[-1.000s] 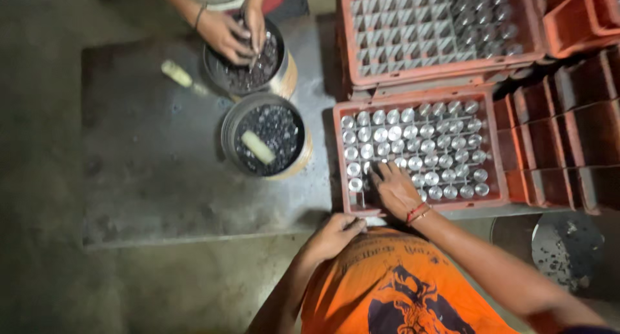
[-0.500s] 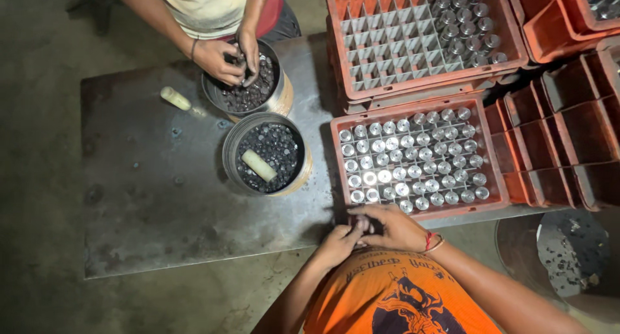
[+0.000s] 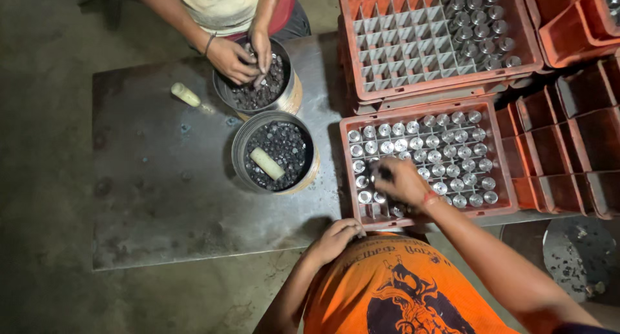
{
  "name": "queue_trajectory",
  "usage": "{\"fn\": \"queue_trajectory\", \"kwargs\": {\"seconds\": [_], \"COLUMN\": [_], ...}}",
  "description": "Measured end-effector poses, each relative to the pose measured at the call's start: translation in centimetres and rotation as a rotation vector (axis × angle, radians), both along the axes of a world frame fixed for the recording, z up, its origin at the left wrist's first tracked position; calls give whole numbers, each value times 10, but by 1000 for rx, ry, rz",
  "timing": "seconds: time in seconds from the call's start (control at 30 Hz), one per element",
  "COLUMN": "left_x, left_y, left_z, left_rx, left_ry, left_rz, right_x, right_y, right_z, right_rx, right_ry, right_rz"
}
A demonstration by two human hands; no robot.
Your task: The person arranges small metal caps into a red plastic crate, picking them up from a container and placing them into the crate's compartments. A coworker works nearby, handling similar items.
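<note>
Crate (image 3: pixel 502 202), orange, gridded, stands at the bench's right edge; most of its cells hold a small metal cylinder, and only a few cells at the near-left corner look empty, so filling seems nearly complete. Right hand (image 3: pixel 402 181) is over those near-left cells, fingers curled around a small dark piece (image 3: pixel 385 173), apparently pinched. Left hand (image 3: pixel 336 236) rests at the bench's near edge, just beside the crate's near-left corner, loosely clenched; contents cannot be told. Second crate (image 3: pixel 413 56) behind is mostly empty. Two round tins (image 3: pixel 240 154) of dark parts sit mid-bench; another person's hands (image 3: pixel 242 56) dig in the far tin.
</note>
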State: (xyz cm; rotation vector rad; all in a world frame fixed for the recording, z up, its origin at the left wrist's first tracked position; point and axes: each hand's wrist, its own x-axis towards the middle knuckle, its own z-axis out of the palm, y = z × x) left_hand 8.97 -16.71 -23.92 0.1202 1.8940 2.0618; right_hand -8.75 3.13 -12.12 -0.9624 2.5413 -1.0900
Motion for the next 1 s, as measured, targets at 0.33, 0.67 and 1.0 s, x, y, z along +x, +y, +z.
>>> {"fn": "queue_trajectory", "kwargs": {"seconds": [0.33,0.67,1.0], "left_x": [-22,-34,-43], "left_y": [-23,-12,-7], "left_z": [39,16,0], "left_rx": [23,-87,145], "left_ry": [-104,-75,-222], "left_rz": [-99,91,155], "right_x": [-18,-2,25], "right_y": [-4,-12,-18], "right_z": [-70,-14,-30], "right_rx": [335,206,-91], "right_ry": [254,42,-837], "right_rz": [-24,-141,77]}}
